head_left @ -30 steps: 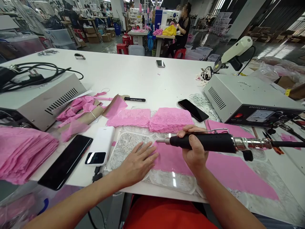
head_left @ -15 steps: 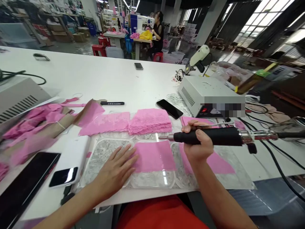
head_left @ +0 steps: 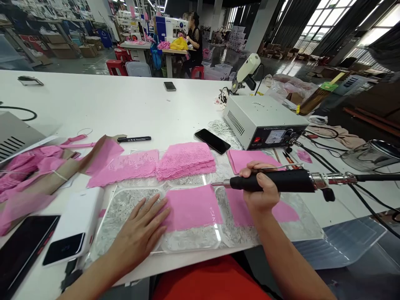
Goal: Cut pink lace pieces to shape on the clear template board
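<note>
My left hand (head_left: 140, 227) lies flat with its fingers spread, the fingertips at the left edge of a smooth pink cloth piece (head_left: 193, 208) on a marbled mat (head_left: 125, 204). In my right hand (head_left: 262, 191) is a black cylindrical tool (head_left: 290, 181) with a cable; its thin metal tip points left at the cloth's upper right corner. Another pink piece (head_left: 237, 208) lies partly under my right wrist. Behind the mat's middle rest a stack of pink lace (head_left: 186, 161) and a flatter lace piece (head_left: 126, 166).
A grey control box (head_left: 265, 121) stands at the back right, near a black phone (head_left: 212, 141). Left are a white power bank (head_left: 78, 221), a dark tablet (head_left: 28, 246) and heaped pink cloth (head_left: 34, 171). A person (head_left: 194, 46) sits at a far sewing machine.
The view has shifted, so table items appear farther left. The tool's tip now meets the cloth's upper right corner; before, it was above the cloth's top edge. My left hand stays flat.
</note>
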A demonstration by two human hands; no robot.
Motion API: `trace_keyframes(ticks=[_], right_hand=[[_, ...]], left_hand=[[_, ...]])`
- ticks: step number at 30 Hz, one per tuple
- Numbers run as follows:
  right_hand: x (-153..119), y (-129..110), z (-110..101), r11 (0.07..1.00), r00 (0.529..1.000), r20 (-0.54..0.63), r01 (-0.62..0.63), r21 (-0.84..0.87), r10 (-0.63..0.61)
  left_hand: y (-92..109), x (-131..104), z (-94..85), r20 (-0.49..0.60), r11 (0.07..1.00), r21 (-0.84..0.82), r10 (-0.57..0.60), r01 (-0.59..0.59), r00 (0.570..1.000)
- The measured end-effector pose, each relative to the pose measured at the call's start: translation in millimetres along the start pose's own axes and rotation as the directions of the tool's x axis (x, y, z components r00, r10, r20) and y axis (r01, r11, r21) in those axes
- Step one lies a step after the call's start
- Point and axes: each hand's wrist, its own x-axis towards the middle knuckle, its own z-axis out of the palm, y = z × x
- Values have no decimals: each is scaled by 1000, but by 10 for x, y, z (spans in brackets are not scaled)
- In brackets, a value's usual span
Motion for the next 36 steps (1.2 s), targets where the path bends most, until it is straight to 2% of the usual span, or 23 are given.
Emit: trace_keyframes(ticks=[18, 27, 36], right_hand=[[8, 8, 0, 999, 998, 54, 35, -40, -33], [41, -17, -27, 999, 999, -1, 43, 10, -43], [2, -157, -76, 1000, 999, 47, -17, 1, 17]], left_hand=[[8, 13, -15, 16, 1000, -5, 0, 0, 1000], [4, 31, -61, 6, 999, -44, -2, 3, 1000], [80, -12, -153, 12, 991, -126, 56, -55, 998]])
